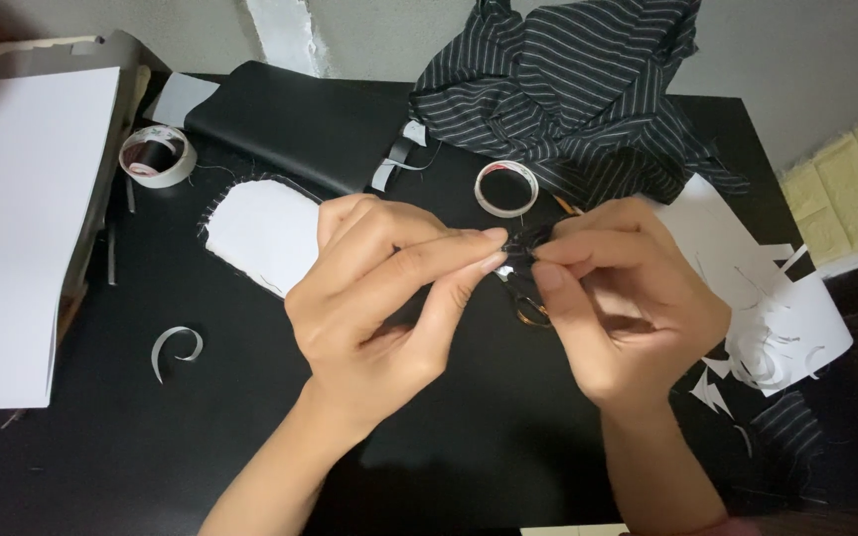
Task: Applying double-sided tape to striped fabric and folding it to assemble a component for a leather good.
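Centrally, over the black counter (508, 447), both hands meet fingertip to fingertip on a small dark scrap of fabric (526, 244). The left hand (379, 298) has its grip pinched together on the scrap's left end, thumb and forefinger pressed flat against each other with the cloth between them. The right hand (628, 298) clamps the scrap's right end the same way, its other fingers curled under. Just below the scrap, between the two hands, part of a small pair of scissors (526, 303) with brownish handles shows; whether either hand touches it I cannot tell.

Toward the counter's far edge lies a crumpled black striped cloth (568, 89), and beside it, nearer the far left corner, a folded sheet of smooth black material (290, 114). A small roll of white tape (506, 189) sits just in front of the striped cloth, close beyond the fingertips. A larger tape roll (158, 156) rests near the far left corner. A white oval piece edged in dark fabric (255, 233) lies just left of the left hand, partly hidden behind it. A curled strip of white paper (176, 349) lies toward the left edge. White paper offcuts (767, 308) spread along the right edge, and a large white sheet (12, 228) overhangs the left edge.
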